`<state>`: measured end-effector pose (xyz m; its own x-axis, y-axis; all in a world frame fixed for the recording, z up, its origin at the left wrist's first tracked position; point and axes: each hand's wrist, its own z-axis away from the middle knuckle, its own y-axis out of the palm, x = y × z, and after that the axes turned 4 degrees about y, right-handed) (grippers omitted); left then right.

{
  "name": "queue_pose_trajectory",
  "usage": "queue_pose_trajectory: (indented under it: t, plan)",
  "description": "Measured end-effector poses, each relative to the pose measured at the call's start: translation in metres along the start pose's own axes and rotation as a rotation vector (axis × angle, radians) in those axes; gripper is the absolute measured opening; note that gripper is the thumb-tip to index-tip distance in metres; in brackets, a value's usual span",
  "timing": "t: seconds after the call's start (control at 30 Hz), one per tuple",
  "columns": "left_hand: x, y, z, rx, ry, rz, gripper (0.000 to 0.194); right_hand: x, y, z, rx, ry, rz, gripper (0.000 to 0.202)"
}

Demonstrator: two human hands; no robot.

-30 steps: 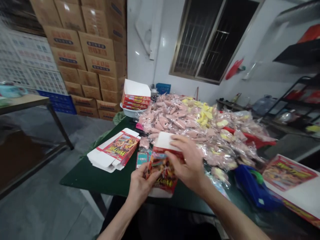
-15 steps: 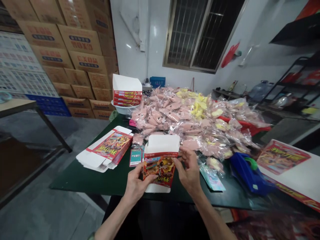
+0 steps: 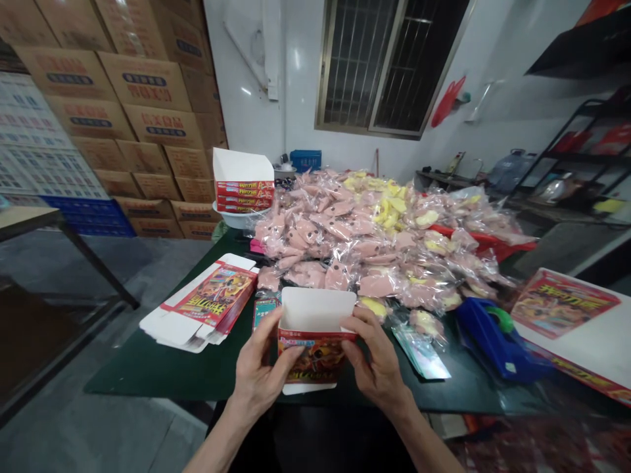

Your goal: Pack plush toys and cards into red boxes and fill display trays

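Both hands hold a small red printed cardboard box point(image 3: 315, 358) above the near edge of the table. My left hand point(image 3: 263, 361) grips its left side, thumb across the printed front. At its right side, my right hand point(image 3: 375, 351) has the thumb on the front and the fingers near the top edge. A white flap stands up at the far side, and the box's top is open. Left of it lies a stack of flattened boxes point(image 3: 211, 299) with the same print. Teal cards point(image 3: 265, 310) lie partly hidden behind my left hand.
Plastic-wrapped pink and yellow pieces point(image 3: 340, 230) are heaped across the green table point(image 3: 207, 374). To the right are pale cards point(image 3: 421, 351), a blue tape dispenser point(image 3: 500, 341) and a larger printed box point(image 3: 572, 315). A white basin point(image 3: 241, 218) holding a box of red packs stands back left.
The box has gone from nearly flat to opened out, its top mouth now showing. Both hands have come down slightly with it, and the view has shifted a little.
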<state>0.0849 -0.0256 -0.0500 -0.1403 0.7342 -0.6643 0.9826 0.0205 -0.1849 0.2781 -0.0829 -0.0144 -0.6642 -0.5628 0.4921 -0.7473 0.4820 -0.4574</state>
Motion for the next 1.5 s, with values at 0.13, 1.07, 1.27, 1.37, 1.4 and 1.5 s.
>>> queue_pose_trajectory:
  t: [0.13, 1.07, 1.27, 1.37, 1.4, 1.5]
  plan:
    - [-0.008, 0.006, -0.012, -0.077, 0.179, -0.051, 0.031, 0.003, 0.004, 0.001, -0.111, 0.040, -0.023, 0.032]
    - [-0.044, 0.000, -0.040, 0.015, -0.348, 0.771, 0.013, 0.036, -0.026, 0.010, 0.026, 0.376, -0.160, 0.041]
    - [-0.036, -0.013, -0.039, 0.236, -0.196, 0.670, 0.010, 0.037, -0.031, 0.004, 0.106, 0.295, -0.164, 0.028]
    - [-0.034, -0.017, -0.039, 0.280, -0.101, 0.606, 0.011, 0.038, -0.028, 0.006, 0.030, 0.223, -0.125, 0.029]
    - [-0.034, -0.019, -0.039, 0.312, -0.096, 0.588, 0.012, 0.039, -0.028, 0.006, 0.017, 0.218, -0.122, 0.030]
    - [-0.039, -0.024, -0.040, 0.423, -0.107, 0.586, 0.019, 0.043, -0.032, 0.007, 0.060, 0.268, -0.149, 0.031]
